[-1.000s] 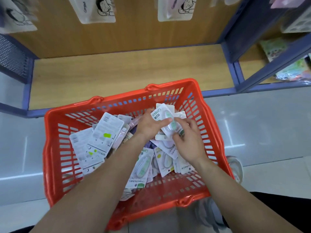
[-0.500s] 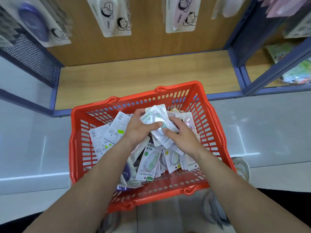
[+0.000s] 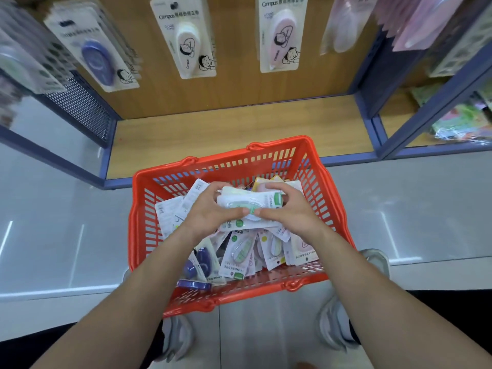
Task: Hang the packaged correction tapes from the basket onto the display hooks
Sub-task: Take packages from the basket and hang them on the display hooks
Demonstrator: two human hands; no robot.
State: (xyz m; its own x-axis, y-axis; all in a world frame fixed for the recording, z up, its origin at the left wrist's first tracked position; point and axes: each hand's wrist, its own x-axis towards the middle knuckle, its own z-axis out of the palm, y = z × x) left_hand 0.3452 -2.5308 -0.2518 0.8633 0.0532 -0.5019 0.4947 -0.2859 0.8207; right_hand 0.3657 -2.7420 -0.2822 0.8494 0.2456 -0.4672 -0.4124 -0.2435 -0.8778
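Head camera, looking straight down, and from my end of the feed I see both hands over the red basket (image 3: 149, 222). The basket stands on the pale floor (image 3: 53, 222), with its far edge just in front of the wooden shelf base (image 3: 239, 129). The left hand (image 3: 210, 211) and the right hand (image 3: 290, 211) grip one bundle of packaged correction tapes (image 3: 247, 205) between them. The bundle is held flat above the middle of the basket, nearer its far edge. Each hand has its fingers curled over the far side of the bundle and its thumb pressed on the near side, and the two thumbs almost meet at the centre. I cannot count the packs in the bundle, but the top one shows a green-and-white tape under clear plastic. Below the hands, a heap of loose packs (image 3: 274, 246) fills the basket floor. A green pack (image 3: 241, 251) lies face up toward the near edge, and a dark blue tape (image 3: 198, 262) sits by the near-left corner. White card backs (image 3: 170, 211) lean along the left wall. Above the shelf base, hanging packs show against the wooden back panel (image 3: 239, 89). One holds a blue tape (image 3: 95, 59) at the left, and two pale pink ones (image 3: 190, 43) (image 3: 279, 35) with cartoon figures hang beside it. Two grey shoes (image 3: 175, 339) (image 3: 335, 326) stand just beyond the basket's near edge.
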